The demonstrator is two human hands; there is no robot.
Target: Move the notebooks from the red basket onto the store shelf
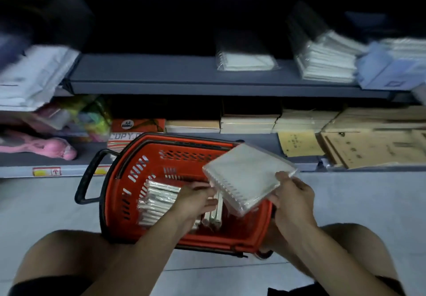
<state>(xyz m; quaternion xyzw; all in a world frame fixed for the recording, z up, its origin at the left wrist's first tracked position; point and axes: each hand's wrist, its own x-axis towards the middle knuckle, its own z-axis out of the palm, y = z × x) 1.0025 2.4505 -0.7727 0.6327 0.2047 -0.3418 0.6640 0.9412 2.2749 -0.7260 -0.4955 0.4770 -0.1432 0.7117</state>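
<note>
One red basket [184,194] sits on the floor, with one black handle [88,175]. One wrapped spiral notebook [250,179] is held above it; more wrapped notebooks [156,205] lie inside, too blurred to count. Two shelves show: the upper shelf [161,74] carries one single notebook [246,58] and one stack of notebooks [325,62]. Two hands are in view.

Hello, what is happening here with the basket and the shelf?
A person crouches before a store shelf, restocking notebooks. The right hand holds a plastic-wrapped spiral notebook lifted above the red basket on the floor. The left hand reaches into the basket, where more wrapped notebooks remain. Two stacks of notebooks already lie on the upper shelf. The held one is not yet placed.
</note>
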